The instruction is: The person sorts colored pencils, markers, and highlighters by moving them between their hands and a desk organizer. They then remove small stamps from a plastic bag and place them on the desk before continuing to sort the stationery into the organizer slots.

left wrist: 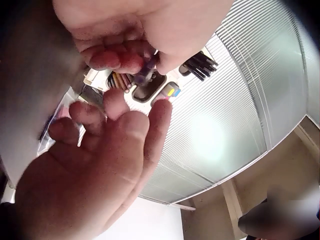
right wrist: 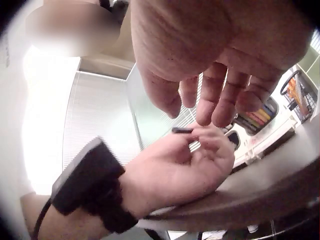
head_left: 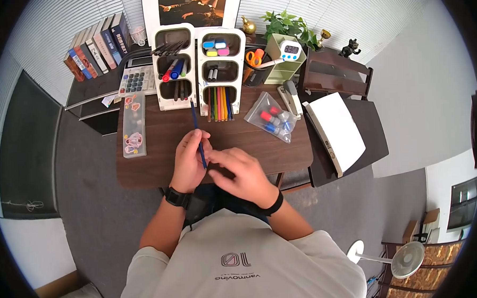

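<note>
My left hand [head_left: 185, 161] pinches a slim blue pencil [head_left: 195, 119] between thumb and fingers, over the desk's front edge. One end of the pencil points away toward the organizers, the other toward me. Just to the right, my right hand [head_left: 240, 174] hangs with loosely bent fingers, its fingertips close by the left hand and the pencil's near end. In the right wrist view nothing lies in the right hand [right wrist: 215, 55]. The left wrist view shows the pencil [left wrist: 145, 74] only as a dark blur by the left thumb.
Two white organizers [head_left: 195, 71] hold pens, markers, highlighters and coloured pencils at the back of the desk [head_left: 159, 171]. A stickered pencil case [head_left: 134, 124] and calculator [head_left: 134, 80] lie left. Rightward are a zip bag [head_left: 258, 112] of red and blue items, a stapler [head_left: 289, 98] and a timer [head_left: 290, 51].
</note>
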The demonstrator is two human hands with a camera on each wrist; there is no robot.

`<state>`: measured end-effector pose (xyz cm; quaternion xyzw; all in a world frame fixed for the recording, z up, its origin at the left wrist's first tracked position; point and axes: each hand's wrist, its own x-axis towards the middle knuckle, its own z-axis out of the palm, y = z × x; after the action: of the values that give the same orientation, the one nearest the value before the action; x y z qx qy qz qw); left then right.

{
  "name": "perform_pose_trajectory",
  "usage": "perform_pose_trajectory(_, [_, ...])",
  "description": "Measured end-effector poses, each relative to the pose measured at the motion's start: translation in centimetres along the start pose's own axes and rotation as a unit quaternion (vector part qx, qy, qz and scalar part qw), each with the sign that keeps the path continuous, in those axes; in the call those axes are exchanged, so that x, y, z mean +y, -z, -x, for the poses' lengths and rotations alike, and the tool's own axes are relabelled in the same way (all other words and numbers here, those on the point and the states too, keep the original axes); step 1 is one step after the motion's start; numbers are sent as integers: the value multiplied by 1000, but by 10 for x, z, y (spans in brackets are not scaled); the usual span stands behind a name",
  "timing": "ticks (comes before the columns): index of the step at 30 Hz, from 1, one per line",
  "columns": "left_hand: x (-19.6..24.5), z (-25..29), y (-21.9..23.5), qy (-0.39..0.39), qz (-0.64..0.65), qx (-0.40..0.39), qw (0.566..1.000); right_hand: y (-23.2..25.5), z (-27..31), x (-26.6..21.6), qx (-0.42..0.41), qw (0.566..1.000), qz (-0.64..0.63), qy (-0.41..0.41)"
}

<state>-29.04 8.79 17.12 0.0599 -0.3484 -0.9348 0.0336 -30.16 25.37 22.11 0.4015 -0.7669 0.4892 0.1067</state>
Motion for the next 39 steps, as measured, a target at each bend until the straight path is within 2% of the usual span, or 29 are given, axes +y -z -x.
perform_pose_trajectory(1, [1, -1, -1, 2, -30, 22, 999, -4, 1, -2, -12, 1000, 21, 6])
perform_pose_trajectory(6, [-5, 1, -2, -15, -64, 22, 998, -7, 3, 11, 7, 998, 18, 53])
perform_pose_trajectory(8, [-7, 2, -2, -19, -77, 23, 997, 5, -1, 7, 62, 991, 2, 120])
perform_pose_trajectory(9, [-10, 1, 3, -30, -42, -16, 999, 13, -1, 3, 62, 991, 3, 121])
perform_pose_trajectory(10, [-12, 0, 7, -41, -5, -55, 998, 23, -2, -2, 103, 987, 21, 123])
perform_pose_trajectory(13, [-14, -4, 12, -62, 13, -26, 998, 40, -10, -5, 184, 973, 59, 123])
perform_pose_trajectory(17, [-8, 1, -5, -53, -53, -20, 997, 28, -40, 17, 161, 976, 114, 91])
perform_pose_trajectory(19, [-7, -1, -3, -53, -52, -81, 994, 15, -53, 30, 148, 975, 134, 96])
perform_pose_trajectory(22, [-5, 0, -4, -52, -58, -101, 992, 2, -66, 43, 67, 986, 139, 63])
perform_pose_trajectory(27, [-7, 3, -3, -64, -43, -113, 991, 3, -63, 41, 85, 985, 125, 80])
perform_pose_trajectory(30, [-7, 4, -4, -56, -71, -70, 993, 16, -58, 43, 95, 993, 67, 25])
perform_pose_trajectory(33, [-8, 5, -6, -62, -75, -53, 994, 27, -71, 40, 135, 986, 88, 38])
perform_pose_trajectory(37, [-9, 3, -3, -50, -68, -37, 996, 39, -123, 44, 153, 965, 164, 133])
perform_pose_trajectory(38, [-9, 3, -7, -56, -99, -24, 993, 42, -137, 43, 158, 964, 163, 135])
perform_pose_trajectory(39, [-9, 4, -6, -59, -103, -27, 993, 43, -151, 42, 133, 958, 203, 154])
